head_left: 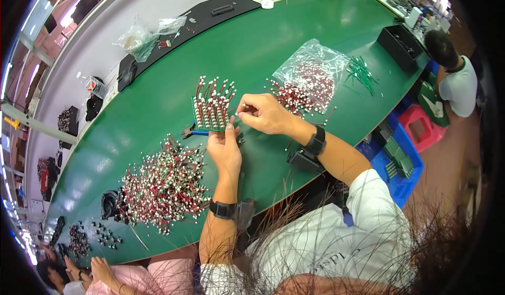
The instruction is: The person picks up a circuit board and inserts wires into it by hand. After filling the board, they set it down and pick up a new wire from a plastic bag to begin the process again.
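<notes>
My left hand (225,150) grips the lower edge of a green circuit board panel (212,121), which is held up above the table. Rows of short red wires with white connectors stand out from the panel. At its right edge my right hand (265,113) is closed in a pinch; what sits between those fingertips is too small to make out. Blue-handled pliers (195,132) lie on the table, partly hidden behind the panel and my left hand. A big heap of red wires with white connectors (165,187) spreads to the left of my left forearm.
On the green table (158,103), a clear plastic bag (307,68) of similar wires lies beyond my right hand, beside green strips (360,74). A black bin (400,45) stands far right. A blue crate (407,168) sits below the right edge. Other people work at both sides.
</notes>
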### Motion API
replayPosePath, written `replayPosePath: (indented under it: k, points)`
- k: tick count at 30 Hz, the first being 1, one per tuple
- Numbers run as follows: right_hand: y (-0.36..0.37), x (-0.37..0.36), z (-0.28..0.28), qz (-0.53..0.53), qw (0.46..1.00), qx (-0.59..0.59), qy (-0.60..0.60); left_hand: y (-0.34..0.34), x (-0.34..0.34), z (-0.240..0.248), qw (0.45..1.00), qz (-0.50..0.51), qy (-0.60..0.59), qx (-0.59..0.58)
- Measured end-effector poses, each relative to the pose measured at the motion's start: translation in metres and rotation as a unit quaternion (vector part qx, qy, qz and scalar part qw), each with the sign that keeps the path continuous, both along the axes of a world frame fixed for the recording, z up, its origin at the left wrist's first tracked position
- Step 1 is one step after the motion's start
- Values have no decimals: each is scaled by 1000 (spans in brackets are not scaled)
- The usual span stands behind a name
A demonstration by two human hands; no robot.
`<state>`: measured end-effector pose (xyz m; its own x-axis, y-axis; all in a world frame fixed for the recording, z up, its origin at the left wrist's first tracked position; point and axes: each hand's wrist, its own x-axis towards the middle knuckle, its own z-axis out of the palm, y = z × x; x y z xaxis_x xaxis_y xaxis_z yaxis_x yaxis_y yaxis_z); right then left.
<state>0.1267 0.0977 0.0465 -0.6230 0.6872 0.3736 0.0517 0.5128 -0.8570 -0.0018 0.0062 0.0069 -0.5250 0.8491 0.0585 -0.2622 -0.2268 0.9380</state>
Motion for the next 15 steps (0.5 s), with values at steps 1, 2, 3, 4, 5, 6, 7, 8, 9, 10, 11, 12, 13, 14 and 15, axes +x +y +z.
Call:
replayPosePath:
  k: [1,2,3,4,5,6,7,8,9,10,11,12,13,14,15]
  points:
    - [0,0,0,1,1000,8,2,0,0,0,1000,-4,4,2]
    - [0,0,1,-1,1000,8,1,1,1,1,1000,-7,9,3]
    - [1,1,1,-8,999,42,-4,1,1,1,1000,-8,8,2]
    - [2,1,2,-15,997,77,-10,1,1,1,1000,-5,8,6]
    - [1,0,1,-15,997,76,-10,0,1,0,1000,-2,9,9]
    - [1,-1,0,-19,996,82,-9,0,1,0,1000,-2,9,9]
    - [0,-1,0,-21,996,88,-9,1,0,-1,1000,3,9,9]
    - [0,-1,1,-21,996,88,-9,1,-1,-2,1000,8,9,9]
    - [-1,0,4,-23,995,88,-30,0,-1,-1,1000,8,8,8]
    - [-2,0,5,-24,995,88,-51,0,-1,0,1000,8,7,11]
    - [-1,-1,3,-23,995,87,-52,0,-1,0,1000,9,5,14]
    - [0,-1,0,-23,993,111,-31,1,-1,0,1000,8,5,13]
    - [1,-1,-2,-23,991,134,-11,1,0,-1,1000,10,5,14]
    - [2,-1,-4,-23,991,134,-11,2,0,-2,1000,11,5,15]
    - [2,-2,-5,-17,989,149,11,2,0,-2,1000,12,5,15]
